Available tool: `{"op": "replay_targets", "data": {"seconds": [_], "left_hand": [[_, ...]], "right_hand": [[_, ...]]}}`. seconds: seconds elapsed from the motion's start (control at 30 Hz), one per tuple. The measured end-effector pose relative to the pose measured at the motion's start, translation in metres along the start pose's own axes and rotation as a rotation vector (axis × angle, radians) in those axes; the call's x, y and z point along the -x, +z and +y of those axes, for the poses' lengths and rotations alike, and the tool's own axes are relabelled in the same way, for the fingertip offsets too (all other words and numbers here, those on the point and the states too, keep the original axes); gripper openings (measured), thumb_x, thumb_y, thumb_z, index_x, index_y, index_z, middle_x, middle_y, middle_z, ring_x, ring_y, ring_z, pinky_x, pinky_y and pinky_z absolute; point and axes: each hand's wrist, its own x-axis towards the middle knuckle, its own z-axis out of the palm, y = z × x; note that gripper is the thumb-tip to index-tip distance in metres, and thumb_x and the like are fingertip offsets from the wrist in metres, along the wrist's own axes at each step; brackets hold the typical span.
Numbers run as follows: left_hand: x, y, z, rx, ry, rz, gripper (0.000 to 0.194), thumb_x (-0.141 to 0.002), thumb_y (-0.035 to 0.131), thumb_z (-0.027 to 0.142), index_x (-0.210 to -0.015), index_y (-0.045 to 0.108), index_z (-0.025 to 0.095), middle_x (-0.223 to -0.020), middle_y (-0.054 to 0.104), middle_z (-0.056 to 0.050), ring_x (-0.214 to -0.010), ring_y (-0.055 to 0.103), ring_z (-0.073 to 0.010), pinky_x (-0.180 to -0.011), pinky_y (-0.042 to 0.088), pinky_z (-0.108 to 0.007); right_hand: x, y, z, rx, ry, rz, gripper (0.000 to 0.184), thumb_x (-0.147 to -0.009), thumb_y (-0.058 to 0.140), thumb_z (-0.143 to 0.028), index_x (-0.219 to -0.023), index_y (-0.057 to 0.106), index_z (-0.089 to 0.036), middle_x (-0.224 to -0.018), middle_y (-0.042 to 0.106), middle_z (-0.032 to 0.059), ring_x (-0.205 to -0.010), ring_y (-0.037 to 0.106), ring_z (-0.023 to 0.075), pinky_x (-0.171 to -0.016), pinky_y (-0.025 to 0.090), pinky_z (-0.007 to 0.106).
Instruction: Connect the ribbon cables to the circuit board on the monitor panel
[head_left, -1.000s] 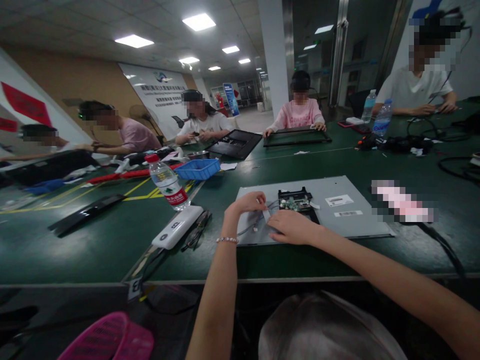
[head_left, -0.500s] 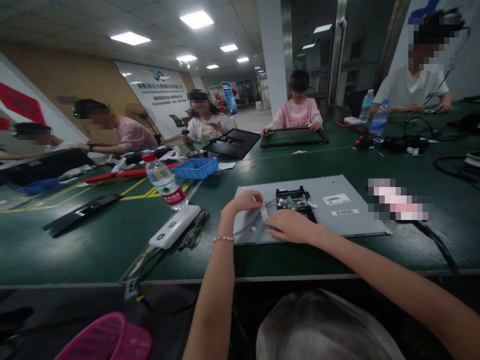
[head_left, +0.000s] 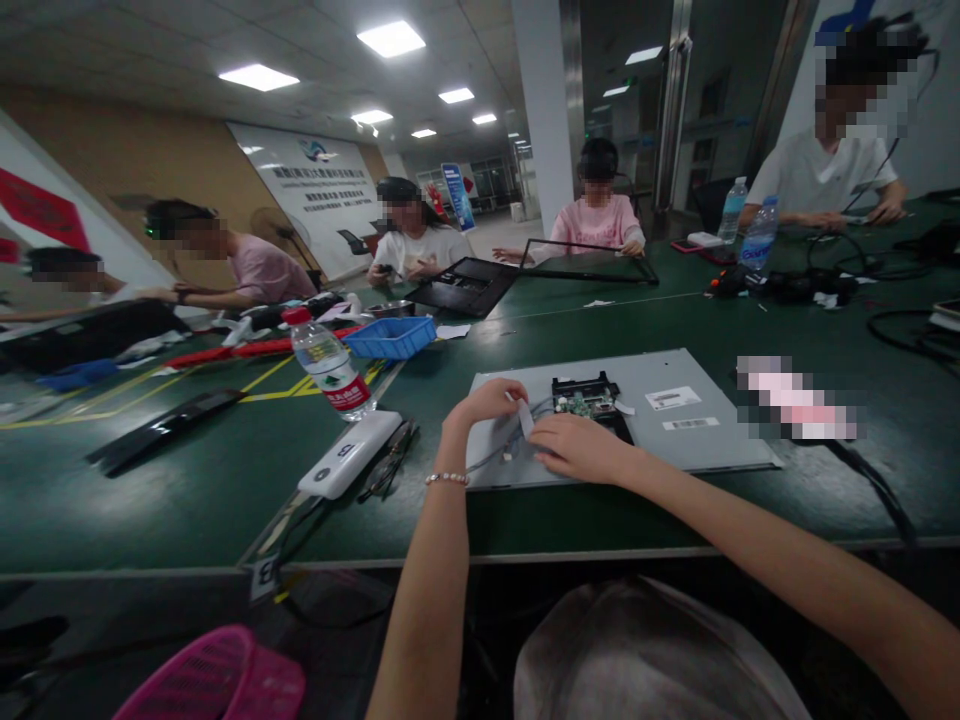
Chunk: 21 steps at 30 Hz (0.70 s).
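A grey display panel (head_left: 716,443) lies flat on the green table before me, its labelled metal back facing up. On its middle sits a black bracket with a green circuit board (head_left: 585,406). My left hand (head_left: 491,402) pinches the upper end of a short white strip of tape (head_left: 526,421) over the panel's left half. At the strip's lower end, the fingers of my right hand (head_left: 581,447) are closed, their tips partly hidden. Grey cables (head_left: 491,458) run under and beside my hands, with a small white connector (head_left: 508,455) near them.
Left of the panel are a white power bank (head_left: 349,455), glasses (head_left: 390,462), a water bottle (head_left: 334,370) and a blue tray (head_left: 394,338). A blurred-out pink object (head_left: 799,400) with a cable lies right. Co-workers sit across; one holds a black frame (head_left: 592,280).
My right hand has risen slightly along the tape strip; my left hand has hardly moved. Across the table, a co-worker has tilted the black frame up and taken one hand off it.
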Motion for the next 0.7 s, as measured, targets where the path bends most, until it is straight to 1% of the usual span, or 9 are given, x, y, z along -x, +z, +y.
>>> {"op": "replay_targets", "data": {"seconds": [0.07, 0.13, 0.2, 0.3, 0.33, 0.4, 0.47, 0.57, 0.7], "left_hand": [[0.000, -0.001, 0.001, -0.015, 0.001, 0.030, 0.028, -0.068, 0.049, 0.017, -0.089, 0.068, 0.016, -0.086, 0.069, -0.003, -0.071, 0.061, -0.0143, -0.069, 0.047, -0.023], [-0.001, -0.002, 0.001, -0.053, -0.021, 0.093, 0.028, -0.070, 0.049, 0.017, -0.089, 0.069, 0.016, -0.085, 0.069, -0.003, -0.070, 0.061, -0.0145, -0.069, 0.047, -0.024], [-0.001, -0.002, -0.001, -0.117, -0.058, 0.155, 0.027, -0.073, 0.048, 0.016, -0.089, 0.069, 0.016, -0.085, 0.070, -0.003, -0.073, 0.061, -0.0154, -0.071, 0.047, -0.024], [-0.001, -0.003, -0.002, -0.231, -0.113, 0.214, 0.029, -0.074, 0.045, 0.011, -0.090, 0.069, 0.017, -0.089, 0.070, -0.004, -0.081, 0.062, -0.0167, -0.077, 0.046, -0.024], [-0.001, -0.003, -0.002, -0.257, -0.128, 0.223, 0.030, -0.075, 0.044, 0.009, -0.090, 0.069, 0.017, -0.091, 0.070, -0.005, -0.084, 0.062, -0.0170, -0.079, 0.046, -0.024], [-0.001, -0.002, -0.003, -0.284, -0.159, 0.235, 0.031, -0.075, 0.044, 0.008, -0.091, 0.068, 0.017, -0.095, 0.069, -0.006, -0.089, 0.062, -0.0179, -0.082, 0.045, -0.025], [-0.001, -0.001, -0.002, -0.305, -0.198, 0.245, 0.029, -0.076, 0.044, 0.009, -0.090, 0.068, 0.016, -0.097, 0.069, -0.008, -0.092, 0.061, -0.0191, -0.084, 0.045, -0.026], [0.000, 0.001, -0.002, -0.337, -0.251, 0.251, 0.028, -0.077, 0.045, 0.009, -0.092, 0.067, 0.016, -0.099, 0.066, -0.009, -0.094, 0.060, -0.0201, -0.085, 0.045, -0.027], [0.002, 0.003, 0.004, -0.360, -0.259, 0.268, 0.035, -0.079, 0.045, 0.009, -0.109, 0.061, 0.017, -0.112, 0.060, -0.011, -0.095, 0.060, -0.0206, -0.087, 0.045, -0.030]], "right_hand": [[0.000, -0.002, 0.002, -0.014, 0.008, 0.013, 0.025, -0.090, 0.049, -0.024, -0.108, 0.063, -0.012, -0.108, 0.065, 0.0141, -0.103, 0.057, 0.0227, -0.092, 0.043, 0.038], [0.001, -0.008, 0.009, -0.022, 0.057, 0.041, 0.027, -0.091, 0.048, -0.025, -0.111, 0.063, -0.013, -0.111, 0.065, 0.0136, -0.106, 0.057, 0.0223, -0.093, 0.043, 0.036], [0.006, -0.018, 0.022, -0.024, 0.172, 0.092, 0.030, -0.091, 0.047, -0.027, -0.114, 0.062, -0.015, -0.114, 0.064, 0.0124, -0.108, 0.056, 0.0219, -0.094, 0.043, 0.035], [0.021, -0.034, 0.053, -0.014, 0.446, 0.161, 0.031, -0.090, 0.046, -0.027, -0.114, 0.064, -0.016, -0.115, 0.065, 0.0104, -0.106, 0.058, 0.0214, -0.092, 0.043, 0.033], [0.028, -0.039, 0.065, -0.002, 0.551, 0.151, 0.029, -0.089, 0.047, -0.027, -0.109, 0.067, -0.016, -0.111, 0.067, 0.0102, -0.103, 0.060, 0.0220, -0.090, 0.044, 0.032], [0.042, -0.046, 0.088, -0.025, 0.731, 0.028, 0.025, -0.085, 0.050, -0.026, -0.095, 0.071, -0.016, -0.098, 0.071, 0.0101, -0.091, 0.064, 0.0220, -0.080, 0.046, 0.030], [0.055, -0.050, 0.106, -0.050, 0.851, -0.061, 0.023, -0.081, 0.054, -0.024, -0.090, 0.073, -0.015, -0.091, 0.072, 0.0104, -0.085, 0.065, 0.0218, -0.075, 0.046, 0.028], [0.064, -0.051, 0.121, -0.131, 0.899, -0.127, 0.021, -0.076, 0.058, -0.024, -0.087, 0.074, -0.015, -0.089, 0.073, 0.0087, -0.083, 0.065, 0.0204, -0.074, 0.046, 0.027], [0.063, -0.049, 0.122, -0.318, 0.843, -0.203, 0.025, -0.072, 0.062, -0.032, -0.089, 0.074, -0.017, -0.089, 0.073, 0.0055, -0.082, 0.065, 0.0201, -0.073, 0.047, 0.028]]}}
